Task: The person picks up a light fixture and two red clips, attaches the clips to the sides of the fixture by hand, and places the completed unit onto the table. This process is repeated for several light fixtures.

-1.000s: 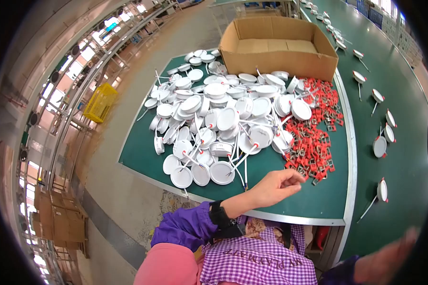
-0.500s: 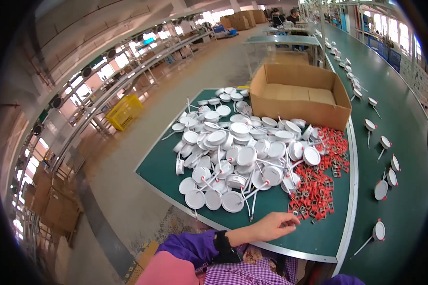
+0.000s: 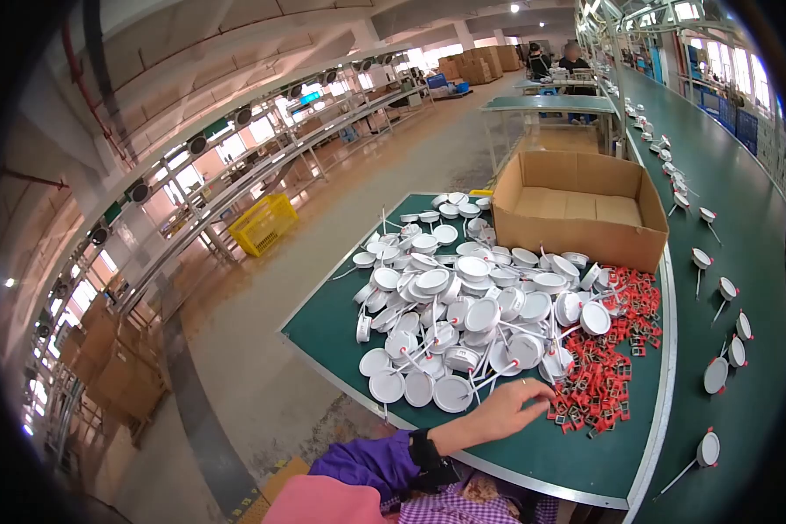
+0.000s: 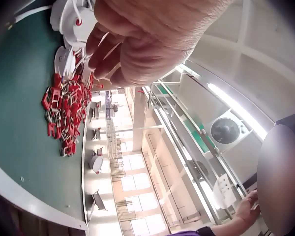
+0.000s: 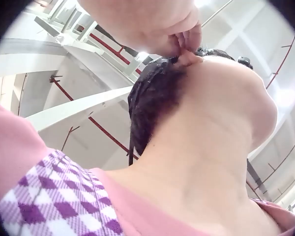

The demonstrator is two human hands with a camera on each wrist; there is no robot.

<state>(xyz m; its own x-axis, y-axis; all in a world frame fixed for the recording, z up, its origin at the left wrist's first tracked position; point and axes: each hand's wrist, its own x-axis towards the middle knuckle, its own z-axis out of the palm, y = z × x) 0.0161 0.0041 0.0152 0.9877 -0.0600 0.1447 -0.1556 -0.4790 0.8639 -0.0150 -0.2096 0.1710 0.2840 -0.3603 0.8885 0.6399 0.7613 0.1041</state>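
Right hand [image 5: 150, 22] cut by top edge, right wrist view; left hand [image 4: 146, 39] likewise in its own. Distant people [image 3: 541, 65] too small for detail.

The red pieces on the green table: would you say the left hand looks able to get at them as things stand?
Probably yes: the left hand is close beside the red pieces, apparently holding nothing, and nothing seems to stand in its way.

Through the head camera I look forward and down over the table [image 3: 585, 463]. My left wrist view, close by the left grip [image 4: 147, 42], is turned sideways and shares the red clips [image 4: 66, 110]; my right wrist view faces steeply up, near the wearer's neck [image 5: 196, 137].
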